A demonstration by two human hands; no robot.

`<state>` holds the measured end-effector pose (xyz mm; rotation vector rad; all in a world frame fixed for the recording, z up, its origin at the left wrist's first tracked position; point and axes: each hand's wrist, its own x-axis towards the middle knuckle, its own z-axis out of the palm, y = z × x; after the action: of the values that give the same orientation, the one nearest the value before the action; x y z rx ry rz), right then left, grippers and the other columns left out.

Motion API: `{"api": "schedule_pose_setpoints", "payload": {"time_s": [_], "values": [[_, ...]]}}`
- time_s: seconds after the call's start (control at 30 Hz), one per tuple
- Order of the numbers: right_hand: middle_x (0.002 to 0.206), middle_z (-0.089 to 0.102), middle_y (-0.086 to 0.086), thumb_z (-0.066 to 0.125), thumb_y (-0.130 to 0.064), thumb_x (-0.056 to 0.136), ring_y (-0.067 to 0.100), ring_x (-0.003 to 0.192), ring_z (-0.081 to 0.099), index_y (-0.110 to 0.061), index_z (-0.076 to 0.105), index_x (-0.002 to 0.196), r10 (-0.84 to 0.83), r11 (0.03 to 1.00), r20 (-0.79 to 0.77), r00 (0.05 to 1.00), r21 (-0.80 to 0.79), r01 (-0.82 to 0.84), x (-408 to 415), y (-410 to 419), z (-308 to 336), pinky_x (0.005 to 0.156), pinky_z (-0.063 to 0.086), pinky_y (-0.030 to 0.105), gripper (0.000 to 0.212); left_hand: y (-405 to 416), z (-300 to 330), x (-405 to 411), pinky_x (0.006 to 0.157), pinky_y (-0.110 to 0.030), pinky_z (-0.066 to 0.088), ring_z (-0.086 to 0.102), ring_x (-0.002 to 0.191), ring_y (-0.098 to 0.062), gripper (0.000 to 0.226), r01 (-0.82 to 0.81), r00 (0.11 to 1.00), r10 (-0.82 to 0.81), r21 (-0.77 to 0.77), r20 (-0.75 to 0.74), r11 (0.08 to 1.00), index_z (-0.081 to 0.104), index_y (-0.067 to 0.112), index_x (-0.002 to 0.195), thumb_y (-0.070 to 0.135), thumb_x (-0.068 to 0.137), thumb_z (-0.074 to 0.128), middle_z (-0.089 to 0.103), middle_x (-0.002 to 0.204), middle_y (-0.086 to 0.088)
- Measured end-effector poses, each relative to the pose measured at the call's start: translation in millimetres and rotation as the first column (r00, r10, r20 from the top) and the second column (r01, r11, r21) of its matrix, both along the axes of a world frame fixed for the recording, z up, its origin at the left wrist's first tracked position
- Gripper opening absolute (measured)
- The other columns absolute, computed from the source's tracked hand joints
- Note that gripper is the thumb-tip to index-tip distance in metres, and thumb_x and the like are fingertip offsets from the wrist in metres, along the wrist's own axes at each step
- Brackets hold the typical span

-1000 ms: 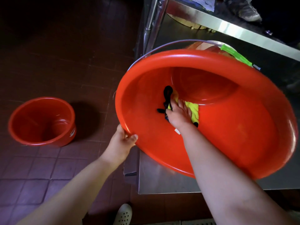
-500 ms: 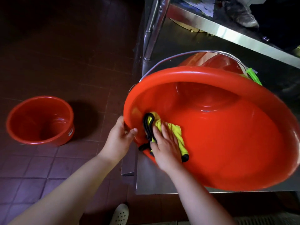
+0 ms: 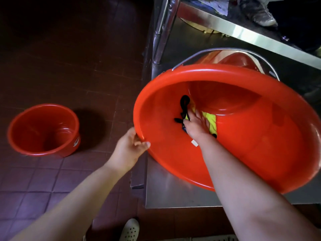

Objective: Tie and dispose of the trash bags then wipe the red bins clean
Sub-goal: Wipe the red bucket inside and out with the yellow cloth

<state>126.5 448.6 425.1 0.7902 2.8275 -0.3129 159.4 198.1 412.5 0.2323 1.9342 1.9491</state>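
The large red bin [image 3: 243, 136] lies tipped on its side on the steel shelf [image 3: 173, 192], mouth toward the person; if the wiping pushes too hard, it could roll or slide off the shelf edge. A smaller red bucket [image 3: 43, 130] stands on the floor, well to the left of the bin. The left hand [image 3: 129, 150] grips the bin's near rim. Inside the bin, the right hand [image 3: 196, 124] presses flat on a yellow cloth [image 3: 211, 122], which could bunch up.

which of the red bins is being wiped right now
The large red bin tilted on the steel shelf: the right hand presses a yellow cloth inside it, the left hand grips its rim. The small red bin stands untouched on the floor.
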Motion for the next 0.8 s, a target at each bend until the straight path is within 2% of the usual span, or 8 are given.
{"api": "schedule_pose_setpoints", "payload": {"time_s": [0.03,0.17,0.23,0.37,0.5,0.6,0.7,0.8], "values": [[0.158,0.015,0.004,0.044,-0.033,0.093,0.024,0.144,0.014,-0.034,0.026,0.147,0.002,1.000,-0.005,1.000,-0.010,-0.002,2.4,-4.3,-0.6,0.116,0.010,0.039,0.056,1.5,-7.0,6.8,0.089,-0.036,0.052,0.066,0.096,-0.014,0.029,0.013,1.000,-0.013,-0.025,0.007,1.000,0.054,0.027,0.101,0.003,0.087,0.062,0.068,0.096,0.005],[0.159,0.011,0.009,0.046,-0.032,0.094,0.025,0.145,0.012,-0.027,0.028,0.147,0.052,0.996,-0.092,0.994,-0.073,-0.059,27.7,-37.3,-3.3,0.116,0.008,0.037,0.056,4.2,-11.7,16.0,0.071,-0.009,0.046,0.062,0.078,0.005,0.028,-0.031,0.994,0.021,-0.091,-0.105,0.995,0.053,0.031,0.095,0.005,0.088,0.061,0.065,0.082,0.024],[0.159,0.008,0.009,0.047,-0.033,0.095,0.025,0.145,0.010,-0.026,0.026,0.148,0.099,0.984,-0.143,0.985,-0.132,-0.118,50.9,-60.6,-5.0,0.115,0.007,0.034,0.057,4.1,-7.2,14.1,0.069,-0.013,0.046,0.058,0.068,0.004,0.026,-0.057,0.987,0.040,-0.103,-0.153,0.993,0.053,0.027,0.095,0.004,0.087,0.062,0.064,0.075,0.018],[0.160,-0.004,0.002,0.045,-0.035,0.096,0.021,0.146,0.001,-0.032,0.021,0.149,0.234,0.934,-0.158,0.959,-0.239,-0.267,98.8,-98.0,-6.7,0.116,0.002,0.031,0.058,-4.3,5.8,6.0,0.072,-0.029,0.050,0.061,0.071,-0.008,0.023,-0.061,0.980,0.041,-0.097,-0.196,0.993,0.054,0.015,0.102,0.002,0.086,0.063,0.066,0.081,-0.001],[0.154,-0.014,-0.015,0.041,-0.037,0.097,0.015,0.146,-0.004,-0.039,0.019,0.148,0.354,0.912,-0.123,0.927,-0.176,-0.371,104.3,-94.2,-5.1,0.116,-0.001,0.029,0.056,-24.1,21.4,-4.7,0.081,-0.031,0.054,0.067,0.085,-0.014,0.022,-0.025,0.967,-0.006,-0.118,-0.256,0.993,0.054,0.010,0.107,0.004,0.087,0.061,0.067,0.095,-0.006],[0.159,-0.001,-0.007,0.045,-0.032,0.096,0.014,0.146,0.001,-0.036,0.026,0.147,0.351,0.920,-0.096,0.931,-0.151,-0.362,78.7,-79.3,-2.9,0.114,-0.001,0.025,0.054,-39.6,34.0,-18.1,0.081,-0.028,0.053,0.065,0.087,-0.019,0.021,-0.032,0.951,-0.018,-0.156,-0.308,0.987,0.053,0.012,0.106,0.005,0.088,0.060,0.064,0.094,-0.013],[0.160,0.004,-0.004,0.045,-0.031,0.095,0.015,0.146,0.004,-0.036,0.025,0.147,0.316,0.944,-0.008,0.949,-0.094,-0.315,45.8,-57.9,-0.8,0.115,0.002,0.028,0.056,-52.7,41.5,-28.2,0.075,-0.007,0.046,0.062,0.084,-0.002,0.026,-0.057,0.930,-0.028,-0.220,-0.366,0.974,0.051,0.021,0.107,0.005,0.088,0.060,0.063,0.092,-0.003],[0.159,0.012,-0.003,0.044,-0.030,0.092,0.017,0.146,0.007,-0.040,0.024,0.146,0.243,0.970,0.071,0.967,0.009,-0.244,15.5,-35.3,2.4,0.117,0.005,0.034,0.058,-56.8,48.1,-27.6,0.076,-0.001,0.041,0.059,0.089,0.009,0.033,-0.072,0.928,-0.011,-0.207,-0.373,0.976,0.049,0.026,0.112,0.005,0.089,0.059,0.062,0.096,0.009]]}}
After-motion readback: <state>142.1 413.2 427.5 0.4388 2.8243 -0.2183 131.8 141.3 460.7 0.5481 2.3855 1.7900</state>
